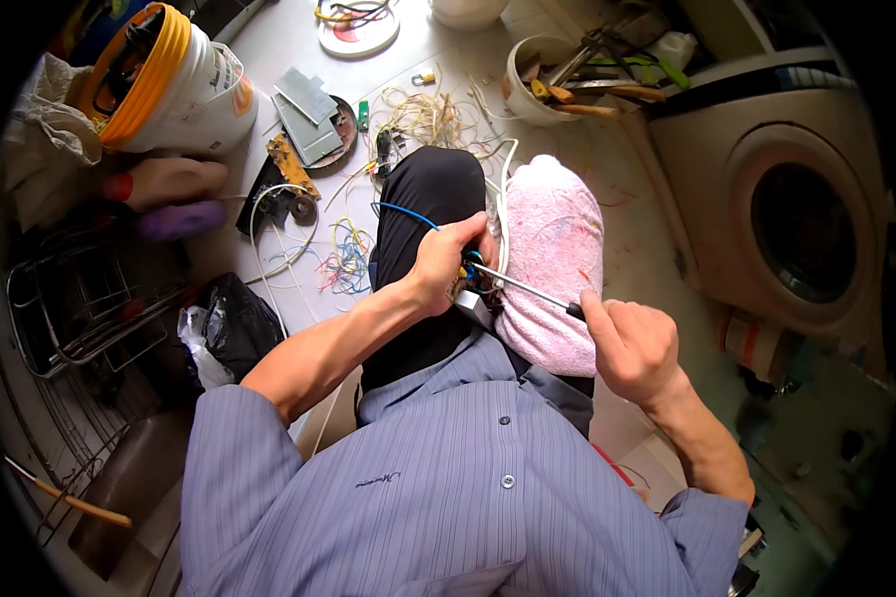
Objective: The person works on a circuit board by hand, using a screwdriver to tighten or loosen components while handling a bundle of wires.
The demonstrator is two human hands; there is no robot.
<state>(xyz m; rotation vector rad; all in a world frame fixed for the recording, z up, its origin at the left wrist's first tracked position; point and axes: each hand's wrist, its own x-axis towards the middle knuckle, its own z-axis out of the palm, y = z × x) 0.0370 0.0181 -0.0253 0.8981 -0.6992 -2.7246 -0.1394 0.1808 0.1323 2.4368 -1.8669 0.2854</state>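
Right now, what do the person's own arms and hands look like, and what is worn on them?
Both hands are bare: no gloves, rings or watch visible on the left hand or the right hand. The forearms are uncovered too. The person wears a grey-blue, finely striped button shirt with its sleeves rolled up to about the elbows, a small dark embroidered mark on the chest.

My left hand (438, 264) rests on my knee (423, 209), my right hand (635, 350) beside the towel (553, 249); bucket (174, 85) far left on the floor (269, 50), washing machine (767, 199) right

Fluffy pink towel (558, 259), glossy metal screwdriver shaft (523, 289)
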